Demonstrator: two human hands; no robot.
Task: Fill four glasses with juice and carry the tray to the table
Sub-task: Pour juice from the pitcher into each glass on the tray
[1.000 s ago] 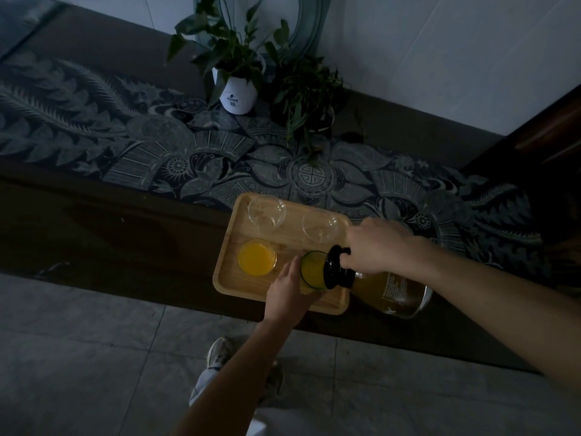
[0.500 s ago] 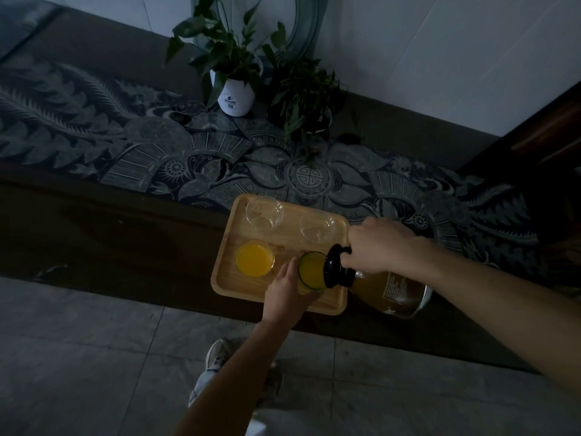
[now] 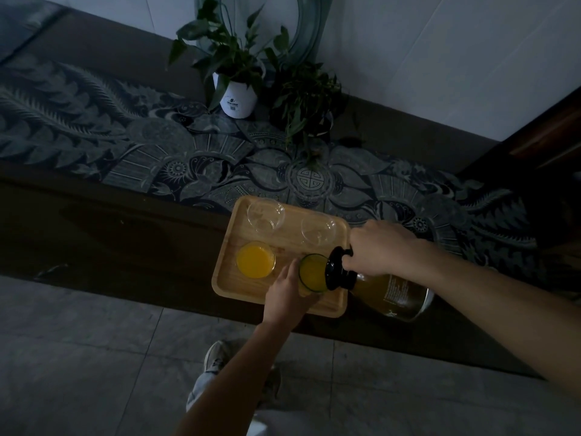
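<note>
A wooden tray (image 3: 226, 280) lies at the near edge of a dark counter and carries several glasses. The front left glass (image 3: 255, 259) is full of orange juice. My left hand (image 3: 287, 295) grips the front right glass (image 3: 312, 272), which holds juice. My right hand (image 3: 379, 248) grips the handle of a glass juice jug (image 3: 393, 292) with a black lid, tipped on its side with the spout over that glass. Two empty glasses stand at the back: back left glass (image 3: 265, 214) and back right glass (image 3: 317, 228).
A patterned runner (image 3: 125, 146) covers the counter. A white potted plant (image 3: 237, 96) and a darker plant (image 3: 303, 99) stand against the back wall behind the tray. Grey floor tiles and my shoe (image 3: 215, 355) are below. A dark cabinet (image 3: 547, 158) stands at the right.
The jug stays tipped over the front right glass, and both hands keep their hold. The view has shifted slightly.
</note>
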